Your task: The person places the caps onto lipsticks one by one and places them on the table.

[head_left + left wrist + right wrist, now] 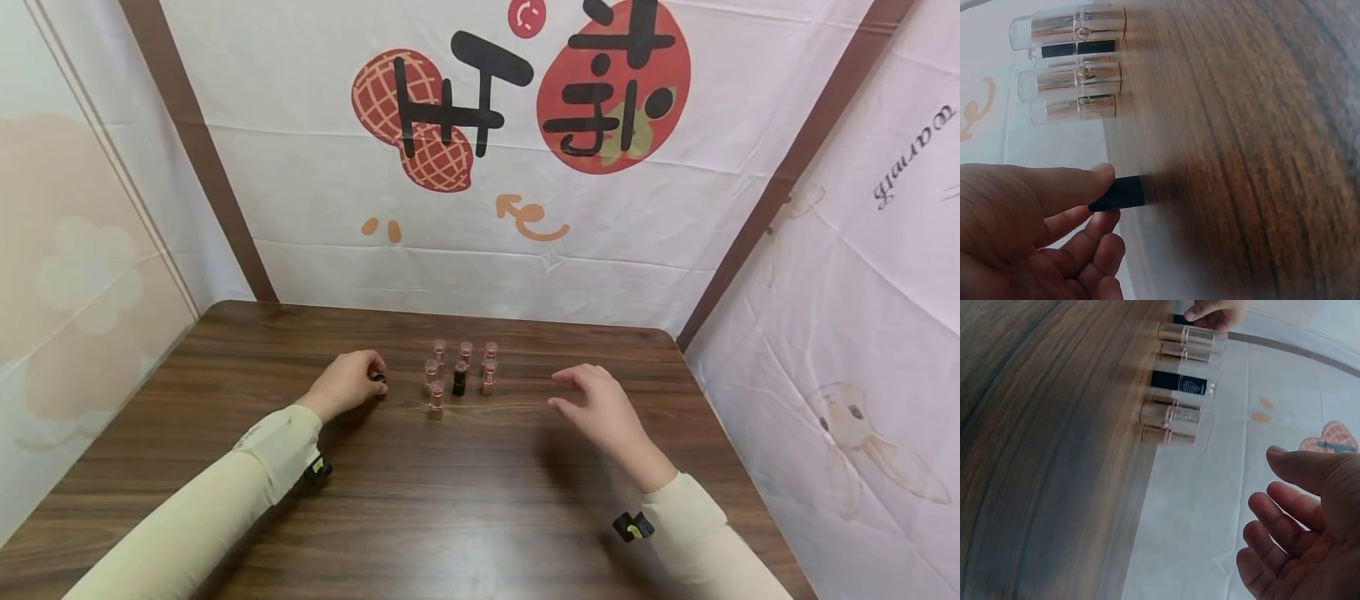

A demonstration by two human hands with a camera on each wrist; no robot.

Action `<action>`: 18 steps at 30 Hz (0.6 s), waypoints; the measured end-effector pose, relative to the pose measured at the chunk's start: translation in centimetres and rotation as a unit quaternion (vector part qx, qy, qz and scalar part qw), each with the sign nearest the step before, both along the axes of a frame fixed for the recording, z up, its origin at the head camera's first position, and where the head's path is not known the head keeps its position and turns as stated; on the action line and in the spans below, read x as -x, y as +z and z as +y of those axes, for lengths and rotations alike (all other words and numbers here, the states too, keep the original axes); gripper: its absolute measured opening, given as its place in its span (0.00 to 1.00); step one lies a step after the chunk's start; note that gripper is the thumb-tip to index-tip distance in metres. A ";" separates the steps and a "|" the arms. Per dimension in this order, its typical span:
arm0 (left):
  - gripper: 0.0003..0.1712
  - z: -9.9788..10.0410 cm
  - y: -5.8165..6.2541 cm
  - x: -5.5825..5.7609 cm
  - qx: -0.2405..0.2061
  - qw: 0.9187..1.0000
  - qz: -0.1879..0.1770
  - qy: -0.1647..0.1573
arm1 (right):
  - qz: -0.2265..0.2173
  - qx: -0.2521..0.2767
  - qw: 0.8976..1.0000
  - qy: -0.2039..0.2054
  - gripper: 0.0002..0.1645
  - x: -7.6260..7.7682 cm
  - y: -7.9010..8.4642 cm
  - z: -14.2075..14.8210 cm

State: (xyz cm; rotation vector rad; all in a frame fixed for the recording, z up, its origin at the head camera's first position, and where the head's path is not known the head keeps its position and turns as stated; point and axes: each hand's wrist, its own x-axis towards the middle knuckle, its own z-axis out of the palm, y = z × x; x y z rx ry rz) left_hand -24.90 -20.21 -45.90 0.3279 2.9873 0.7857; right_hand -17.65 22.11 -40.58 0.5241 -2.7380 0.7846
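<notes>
My left hand (343,385) rests at the table, left of a group of lipsticks, and pinches a small black lipstick cap (1125,192) between thumb and fingers. In the left wrist view the cap's lower end is at the tabletop. A black lipstick (459,381) with a pinkish top stands upright among several gold lipsticks with clear covers, such as the nearest gold lipstick (437,402). To the right of the group, my right hand (600,408) hovers over the table with nothing in it, thumb and fingers apart and loosely bent.
The dark wood table (465,500) runs back to a white printed curtain (300,200). More curtain walls hang at the left and right sides. Each wrist wears a black strap, such as the right wrist strap (633,527).
</notes>
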 end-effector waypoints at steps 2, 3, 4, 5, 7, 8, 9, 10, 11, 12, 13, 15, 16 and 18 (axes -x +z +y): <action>0.14 -0.1 -0.1 0.0 -0.001 1.000 0.003 0.001 | 0.001 0.000 1.000 -0.005 0.21 -0.1 -0.1 0.6; 0.13 -0.2 -0.1 -0.1 -0.002 1.000 0.003 0.001 | 0.002 0.001 1.000 -0.009 0.21 -0.1 -0.2 0.9; 0.12 -0.2 -0.1 -0.1 -0.002 1.000 0.004 0.001 | 0.002 0.001 1.000 -0.014 0.21 -0.2 -0.2 1.2; 0.12 -0.2 0.0 -0.1 -0.003 1.000 0.006 0.000 | 0.002 0.001 1.000 -0.018 0.22 -0.2 -0.3 1.6; 0.11 -0.2 0.1 -0.2 0.000 1.000 0.008 -0.001 | 0.001 -0.002 1.000 -0.025 0.22 -0.2 -0.4 2.3; 0.11 -0.1 0.1 -0.2 0.002 1.000 0.008 -0.001 | -0.003 -0.004 1.000 -0.029 0.23 -0.2 -0.5 2.7; 0.11 -0.1 0.2 -0.4 0.004 1.000 0.007 -0.002 | -0.006 -0.007 0.999 -0.034 0.23 -0.1 -0.6 3.0; 0.11 -0.1 0.3 -0.5 0.005 1.000 0.004 -0.003 | -0.010 -0.009 0.999 -0.037 0.24 0.0 -0.7 3.4; 0.11 -0.1 0.4 -0.7 0.007 1.000 0.002 -0.004 | -0.016 -0.012 0.999 -0.040 0.24 0.0 -0.9 3.8; 0.11 -0.1 0.5 -0.8 0.009 1.000 -0.002 -0.002 | -0.022 -0.015 0.999 -0.043 0.25 0.0 -1.0 4.1; 0.11 0.0 0.6 -1.0 0.010 1.000 -0.005 -0.003 | -0.027 -0.018 0.998 -0.046 0.26 0.0 -1.2 4.5; 0.11 0.0 0.8 -1.3 0.011 1.000 -0.009 -0.003 | -0.039 -0.022 0.998 -0.050 0.28 0.1 -1.4 5.1; 0.11 0.0 0.9 -1.4 0.011 1.000 -0.008 -0.004 | -0.046 -0.024 0.997 -0.054 0.29 0.1 -1.5 5.4; 0.11 0.0 1.1 -1.5 0.010 1.000 -0.006 -0.006 | -0.063 -0.030 0.996 -0.061 0.31 0.1 -1.7 6.0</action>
